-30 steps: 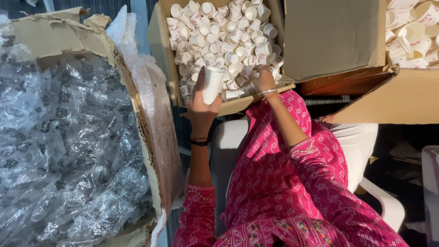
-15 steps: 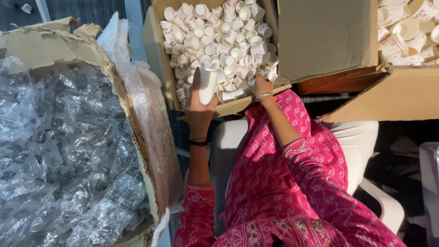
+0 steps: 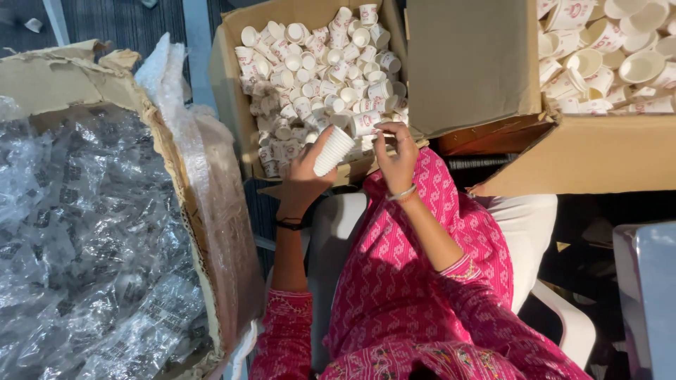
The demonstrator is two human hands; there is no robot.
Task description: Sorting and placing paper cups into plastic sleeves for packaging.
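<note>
While the left hand (image 3: 304,172) is closed around a white stack of cups (image 3: 333,150), held tilted just above the near edge of a box (image 3: 229,84), the right hand (image 3: 396,156) is beside it with the fingers half curled and the fingertips (image 3: 384,129) pinching lightly at a loose cup (image 3: 365,123) at the box's near corner. Whether that cup is lifted or only touched cannot be told. A black band sits on the left wrist, a pale bangle (image 3: 403,193) on the right. Both arms wear pink patterned sleeves, and the pink cloth spreads over the lap, above a white chair (image 3: 529,232). The box is full of small white paper cups lying every way, some with red print. Its right flap (image 3: 472,63) stands up, and behind it a second box (image 3: 591,155) holds larger cups of the same kind. To the left, well apart from the hands, a big torn carton (image 3: 77,77) is filled with crumpled clear plastic wrap (image 3: 77,253).
</note>
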